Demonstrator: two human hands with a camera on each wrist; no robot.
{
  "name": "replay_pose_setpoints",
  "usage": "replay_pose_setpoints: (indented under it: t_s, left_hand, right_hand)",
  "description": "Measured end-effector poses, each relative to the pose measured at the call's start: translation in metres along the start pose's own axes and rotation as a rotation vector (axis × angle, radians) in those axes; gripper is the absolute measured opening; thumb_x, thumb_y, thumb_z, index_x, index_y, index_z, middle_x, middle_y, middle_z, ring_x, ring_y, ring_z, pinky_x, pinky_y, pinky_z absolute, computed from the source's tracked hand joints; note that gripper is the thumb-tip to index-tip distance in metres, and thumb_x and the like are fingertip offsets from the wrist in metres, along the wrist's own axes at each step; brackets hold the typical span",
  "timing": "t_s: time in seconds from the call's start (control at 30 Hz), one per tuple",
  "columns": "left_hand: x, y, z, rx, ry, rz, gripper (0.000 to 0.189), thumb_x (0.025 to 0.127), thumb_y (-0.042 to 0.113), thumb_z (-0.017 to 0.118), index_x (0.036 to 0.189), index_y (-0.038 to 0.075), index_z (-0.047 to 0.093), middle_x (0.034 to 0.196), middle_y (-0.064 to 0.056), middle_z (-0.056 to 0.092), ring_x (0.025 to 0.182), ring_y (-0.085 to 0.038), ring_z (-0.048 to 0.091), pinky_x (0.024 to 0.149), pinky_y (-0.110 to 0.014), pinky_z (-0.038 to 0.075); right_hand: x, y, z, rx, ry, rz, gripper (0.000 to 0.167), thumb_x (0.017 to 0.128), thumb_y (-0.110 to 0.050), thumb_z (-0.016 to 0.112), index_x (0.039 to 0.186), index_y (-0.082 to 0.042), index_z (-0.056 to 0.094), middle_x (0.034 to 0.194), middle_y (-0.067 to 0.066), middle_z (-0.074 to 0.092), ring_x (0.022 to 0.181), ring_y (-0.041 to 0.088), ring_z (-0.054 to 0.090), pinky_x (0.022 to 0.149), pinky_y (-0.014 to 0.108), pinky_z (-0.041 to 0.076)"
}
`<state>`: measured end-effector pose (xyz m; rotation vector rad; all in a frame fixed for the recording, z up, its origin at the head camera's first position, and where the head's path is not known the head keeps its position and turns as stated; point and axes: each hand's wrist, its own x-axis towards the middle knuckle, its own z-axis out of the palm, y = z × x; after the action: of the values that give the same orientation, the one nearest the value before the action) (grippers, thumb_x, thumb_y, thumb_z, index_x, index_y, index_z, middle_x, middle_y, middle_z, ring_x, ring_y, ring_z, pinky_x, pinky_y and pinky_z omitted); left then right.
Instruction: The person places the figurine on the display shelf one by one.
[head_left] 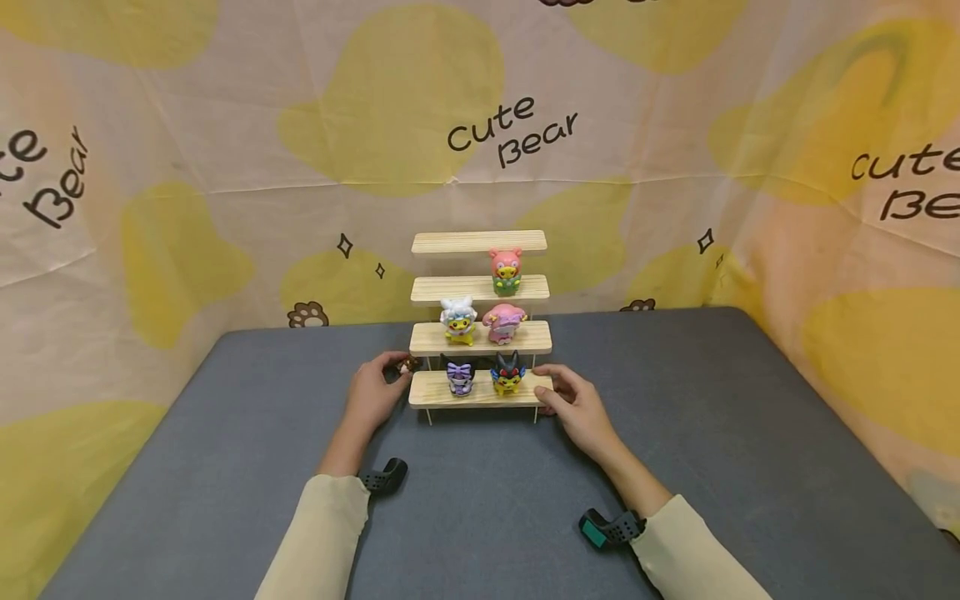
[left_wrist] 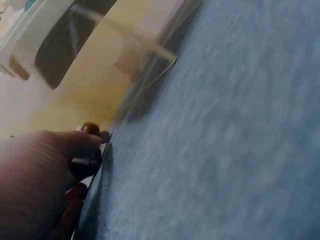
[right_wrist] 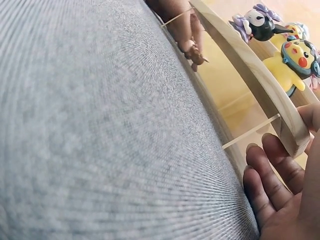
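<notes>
A tiered wooden display stand [head_left: 480,340] with four shelves stands on the grey table. My left hand [head_left: 372,392] is at the left end of the lower shelves and pinches a small brown figurine [head_left: 408,364], which the fingers partly hide. In the right wrist view the brown figurine [right_wrist: 195,54] shows at those fingertips. My right hand [head_left: 573,406] holds the right end of the lowest shelf [right_wrist: 285,115], with several fingers [right_wrist: 265,175] under it. On that shelf sit a purple-and-black figurine [head_left: 461,377] and a yellow figurine with a dark eared hood [head_left: 507,375].
Higher up stand a white-hooded yellow figurine [head_left: 458,321], a pink figurine [head_left: 504,323] and a pink-hooded figurine with a green body [head_left: 506,272]. Thin clear legs hold up the lowest shelf. A patterned cloth [head_left: 337,108] hangs behind the grey table [head_left: 480,517].
</notes>
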<state>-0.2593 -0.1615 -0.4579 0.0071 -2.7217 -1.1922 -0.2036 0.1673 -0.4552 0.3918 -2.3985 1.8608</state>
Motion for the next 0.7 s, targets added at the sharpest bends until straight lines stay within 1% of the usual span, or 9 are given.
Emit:
replay_pose_setpoints:
  t_s: [0.07,0.13,0.33,0.4,0.47,0.57,0.6,0.7]
  left_hand:
    - [-0.0001,0.0011,0.0011,0.030,-0.010,0.000,0.038,0.096,0.022,0.065,0.131,0.009,0.065,0.126,-0.015,0.069,0.113,-0.034,0.062,0.097,-0.050,0.045]
    - [0.0002,0.0022,0.0018,0.023,-0.005,-0.006,0.039,0.096,0.024,0.065,0.132,0.008,0.065,0.126,-0.015,0.069,0.110,-0.033,0.062,0.094,-0.049,0.045]
    - [0.0022,0.0021,0.0034,0.007,0.010,-0.022,0.041,0.098,0.030,0.067,0.133,0.009,0.063,0.124,-0.016,0.070,0.115,-0.033,0.063,0.095,-0.050,0.047]
    - [0.0028,0.0017,0.0038,0.002,0.012,-0.025,0.041,0.098,0.030,0.067,0.133,0.010,0.064,0.123,-0.015,0.070,0.114,-0.033,0.063,0.093,-0.050,0.047]
    - [0.0032,0.0012,0.0042,-0.003,0.012,-0.026,0.041,0.097,0.030,0.068,0.133,0.011,0.064,0.122,-0.015,0.071,0.112,-0.032,0.064,0.091,-0.049,0.047]
    - [0.0034,0.0009,0.0044,-0.003,0.013,-0.029,0.042,0.096,0.027,0.068,0.134,0.011,0.063,0.118,-0.014,0.072,0.104,-0.031,0.064,0.086,-0.045,0.047]
    - [0.0034,0.0010,0.0043,0.007,0.013,-0.025,0.042,0.095,0.026,0.068,0.135,0.011,0.063,0.115,-0.014,0.072,0.102,-0.031,0.064,0.085,-0.044,0.046]
    - [0.0033,0.0020,0.0032,0.082,-0.007,0.007,0.046,0.094,0.021,0.064,0.139,0.012,0.061,0.109,-0.016,0.069,0.098,-0.033,0.060,0.081,-0.045,0.044]
  right_hand:
    - [0.0005,0.0003,0.0005,-0.001,0.002,0.004,0.032,0.101,-0.018,0.063,0.130,-0.005,0.063,0.092,0.022,0.068,0.077,0.013,0.069,0.073,0.030,0.061]
    - [0.0007,0.0003,0.0006,0.002,0.001,0.006,0.033,0.101,-0.018,0.063,0.130,-0.005,0.063,0.093,0.022,0.069,0.077,0.012,0.069,0.072,0.030,0.061]
    - [0.0018,0.0007,0.0007,-0.003,0.006,0.007,0.032,0.101,-0.019,0.063,0.130,-0.006,0.063,0.092,0.021,0.068,0.079,0.016,0.070,0.073,0.030,0.061]
    - [0.0013,0.0004,0.0004,-0.006,0.007,0.004,0.032,0.101,-0.019,0.063,0.130,-0.006,0.063,0.091,0.020,0.067,0.079,0.017,0.070,0.073,0.030,0.061]
    - [0.0006,0.0003,0.0001,-0.006,0.007,-0.002,0.033,0.101,-0.018,0.063,0.131,-0.005,0.063,0.090,0.020,0.066,0.079,0.016,0.070,0.073,0.030,0.061]
    - [0.0002,0.0008,-0.0001,-0.005,0.007,-0.006,0.033,0.101,-0.017,0.063,0.130,-0.004,0.063,0.088,0.020,0.065,0.079,0.015,0.070,0.073,0.031,0.061]
    - [0.0002,0.0011,-0.0001,-0.004,0.005,-0.006,0.033,0.101,-0.017,0.063,0.131,-0.004,0.063,0.088,0.020,0.065,0.079,0.014,0.070,0.073,0.031,0.061]
    - [0.0011,0.0016,0.0000,-0.004,0.002,-0.005,0.033,0.101,-0.018,0.063,0.131,-0.005,0.063,0.087,0.020,0.064,0.078,0.013,0.069,0.073,0.030,0.061]
